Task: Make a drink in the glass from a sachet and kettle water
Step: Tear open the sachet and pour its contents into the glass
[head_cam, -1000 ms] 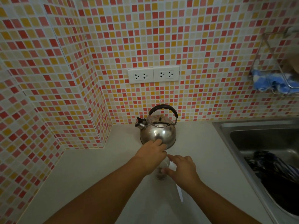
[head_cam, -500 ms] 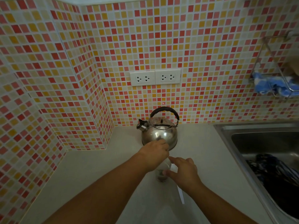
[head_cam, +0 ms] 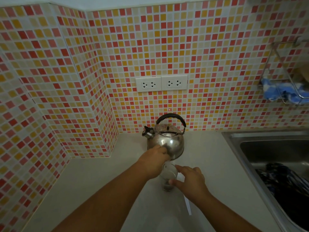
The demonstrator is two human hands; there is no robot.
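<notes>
Right hand [head_cam: 190, 180] cups the glass [head_cam: 168, 179] at 6 o'clock of the kettle [head_cam: 167, 139]; left hand [head_cam: 154, 160] curls over its rim, grip unclear.

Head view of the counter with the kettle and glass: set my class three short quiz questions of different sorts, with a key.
1. True or false: the kettle stands behind the glass.
2. Which of the hands touches the glass low on its side: left hand or right hand?
3. Fill in: right of the counter lies a metal ___.

Key: 1 true; 2 right hand; 3 sink.
</notes>
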